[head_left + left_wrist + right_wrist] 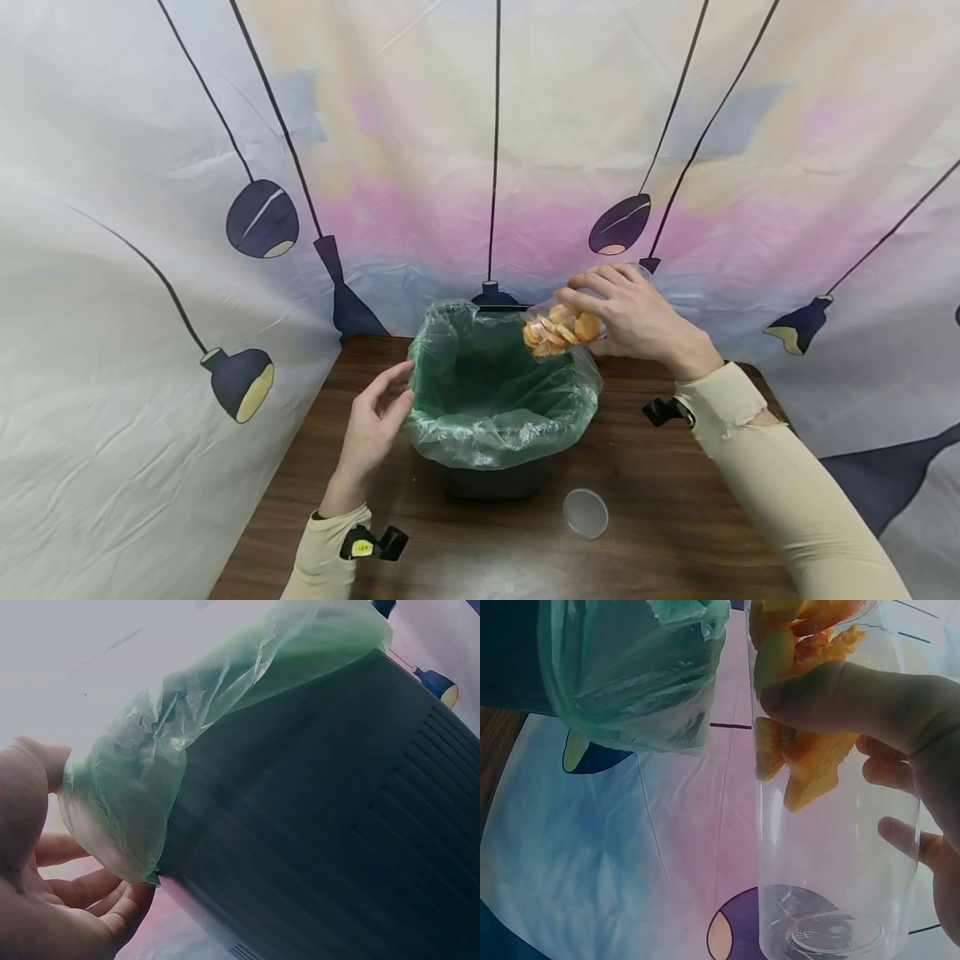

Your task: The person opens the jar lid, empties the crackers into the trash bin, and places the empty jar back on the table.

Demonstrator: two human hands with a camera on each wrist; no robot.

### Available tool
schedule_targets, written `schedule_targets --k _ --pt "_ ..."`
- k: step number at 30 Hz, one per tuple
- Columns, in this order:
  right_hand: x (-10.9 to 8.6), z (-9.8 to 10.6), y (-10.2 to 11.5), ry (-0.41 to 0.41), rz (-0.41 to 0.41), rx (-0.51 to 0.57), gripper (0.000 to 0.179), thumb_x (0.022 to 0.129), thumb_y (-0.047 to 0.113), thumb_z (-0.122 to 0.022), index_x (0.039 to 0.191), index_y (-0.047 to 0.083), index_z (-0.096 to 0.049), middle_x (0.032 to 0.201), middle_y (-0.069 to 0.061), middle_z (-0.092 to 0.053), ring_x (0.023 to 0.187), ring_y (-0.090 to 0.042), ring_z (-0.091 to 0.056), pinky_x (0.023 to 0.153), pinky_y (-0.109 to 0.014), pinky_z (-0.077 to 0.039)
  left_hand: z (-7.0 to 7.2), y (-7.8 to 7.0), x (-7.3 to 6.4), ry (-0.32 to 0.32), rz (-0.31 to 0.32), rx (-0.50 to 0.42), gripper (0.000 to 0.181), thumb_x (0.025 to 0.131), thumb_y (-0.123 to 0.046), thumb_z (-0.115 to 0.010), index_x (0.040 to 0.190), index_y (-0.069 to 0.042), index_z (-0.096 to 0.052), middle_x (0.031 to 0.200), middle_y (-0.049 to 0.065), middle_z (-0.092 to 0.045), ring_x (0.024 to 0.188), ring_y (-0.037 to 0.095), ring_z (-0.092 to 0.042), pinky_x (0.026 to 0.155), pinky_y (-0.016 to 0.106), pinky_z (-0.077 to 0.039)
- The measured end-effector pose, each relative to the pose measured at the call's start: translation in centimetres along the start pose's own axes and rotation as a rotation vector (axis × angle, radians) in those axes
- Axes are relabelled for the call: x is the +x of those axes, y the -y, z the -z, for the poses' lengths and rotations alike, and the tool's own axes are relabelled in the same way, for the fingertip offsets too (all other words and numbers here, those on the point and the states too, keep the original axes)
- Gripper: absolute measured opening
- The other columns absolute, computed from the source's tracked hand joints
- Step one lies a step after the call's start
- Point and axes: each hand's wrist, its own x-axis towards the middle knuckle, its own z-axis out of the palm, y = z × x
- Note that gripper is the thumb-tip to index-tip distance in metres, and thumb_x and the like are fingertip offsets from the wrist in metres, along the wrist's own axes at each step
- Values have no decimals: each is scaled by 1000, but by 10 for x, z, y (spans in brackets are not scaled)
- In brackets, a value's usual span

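A dark trash bin (315,802) stands on the table, lined with a translucent green trash bag (502,437) folded over its rim. My left hand (378,421) holds the bag at the bin's left side; in the left wrist view its thumb and fingers lie around the bag's edge at one corner. Above the bin's far right corner, my right hand (630,312) grips a clear plastic jar (832,862), tilted down toward the bin. Several orange pieces (558,329) with wavy edges are gathered at the jar's lower end, over the bag's opening.
On the brown wooden table (660,492), a round clear lid (586,513) lies in front of the bin, slightly right. A fabric backdrop (420,142) printed with hanging lamps surrounds the table at the back and both sides.
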Motion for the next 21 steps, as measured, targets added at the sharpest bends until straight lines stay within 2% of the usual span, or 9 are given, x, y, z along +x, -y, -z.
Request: schedule_targets --k 6,21 --pt "0 -1 0 -6 -18 19 85 54 39 -92 130 17 -60 121 -10 -60 116 -31 -51 98 -53 -38 1 1 0 -5 1 7 38 95 2 -56 133 2 -55 121 25 -59 100 7 -57 81 13 -47" --pt "0 0 1 3 -29 34 87 54 43 -92 130 14 -60 121 -12 -60 115 -32 -52 94 -52 -41 2 3 -1 -3 -5 2 38 96 1 -56 134 1 -55 124 25 -58 101 7 -58 83 14 -47"
